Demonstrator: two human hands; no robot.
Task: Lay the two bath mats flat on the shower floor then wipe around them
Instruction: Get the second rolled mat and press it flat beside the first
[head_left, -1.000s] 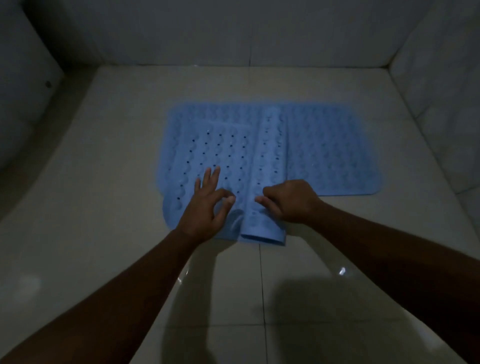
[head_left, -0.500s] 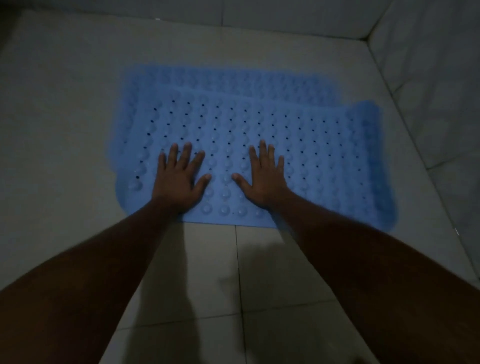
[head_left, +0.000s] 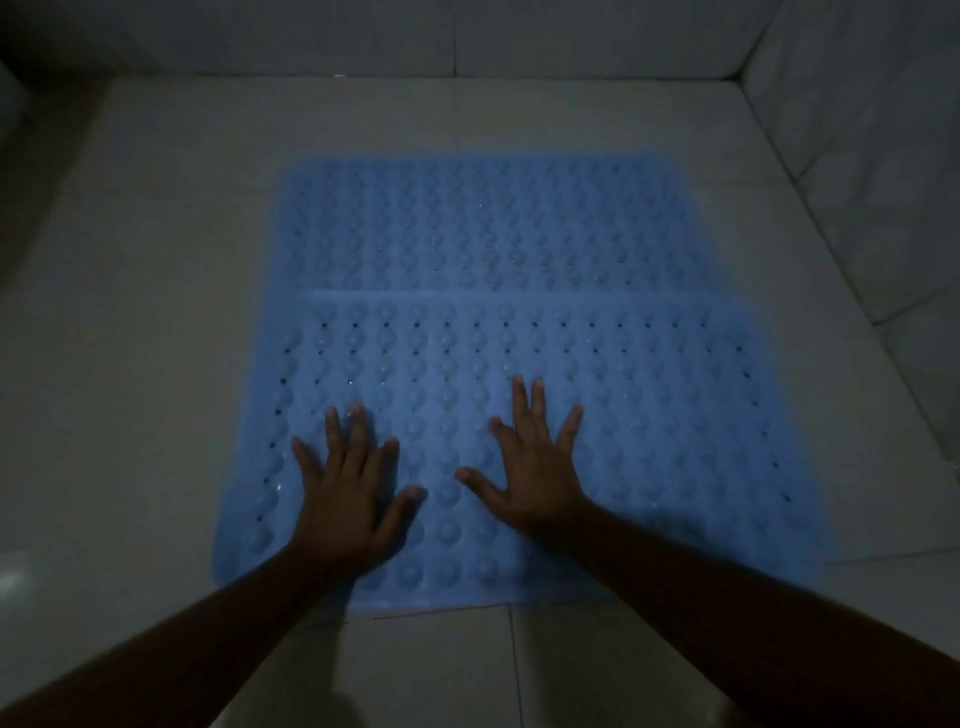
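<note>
Left hand: your left hand (head_left: 348, 499) lies palm down on the near mat (head_left: 649, 441), toward its left part and close to its near edge.
Left fingers: straight and spread wide, flat against the bumps, thumb angled out to the right; they grip nothing.
Right hand: your right hand (head_left: 535, 473) is also palm down on the same mat, near its middle and a little further from you than the left.
Right fingers: fanned wide and straight, thumb pointing left toward the other hand; they hold nothing.
Forearms: your left forearm (head_left: 182, 649) and right forearm (head_left: 753, 597) reach in from the two bottom corners and converge on the mat, with the wrists low.
Near mat: blue, studded with bumps and small holes, lying flat on the shower floor (head_left: 156, 312).
Far mat: the far mat (head_left: 483, 223), in the same blue, lies flat just beyond it. The two meet along a straight line, and you cannot tell whether they overlap.
Surroundings: tiled walls (head_left: 857, 130) close the floor at the back and right, and the light is dim.
</note>
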